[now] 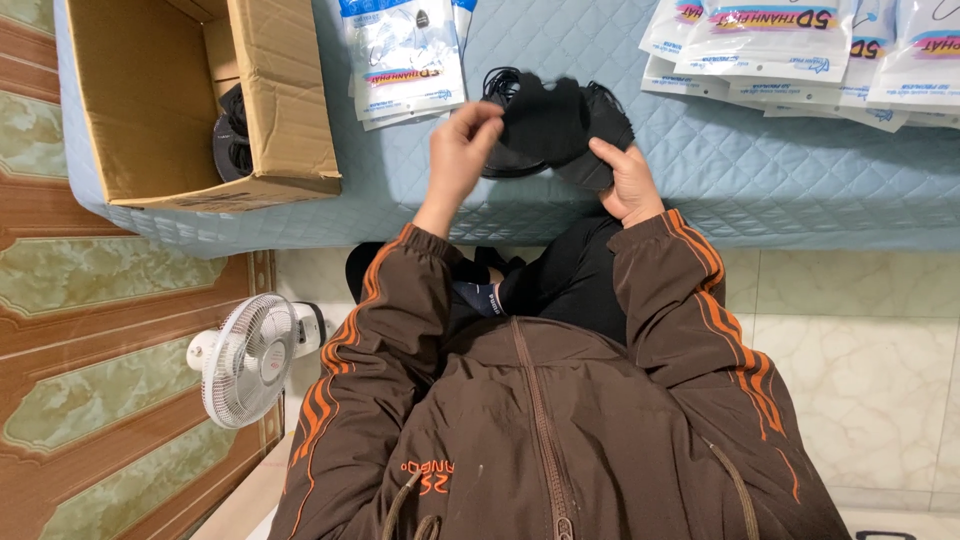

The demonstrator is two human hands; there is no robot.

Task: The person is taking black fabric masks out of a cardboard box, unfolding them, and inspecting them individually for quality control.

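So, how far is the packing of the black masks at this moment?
Looks done: filled white packets and lie in stacks on the blue quilted surface. In hand: the left hand and the right hand hold a bunch of black masks. Left: more black masks sit in the cardboard box.

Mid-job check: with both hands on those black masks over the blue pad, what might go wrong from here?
1. The left hand and right hand pinch a stack of black masks near the quilted pad's front edge; a loose one may slide to the floor.
2. Dangling ear loops might tangle.
3. The stack of packets lies close by; a wrist could nudge it.
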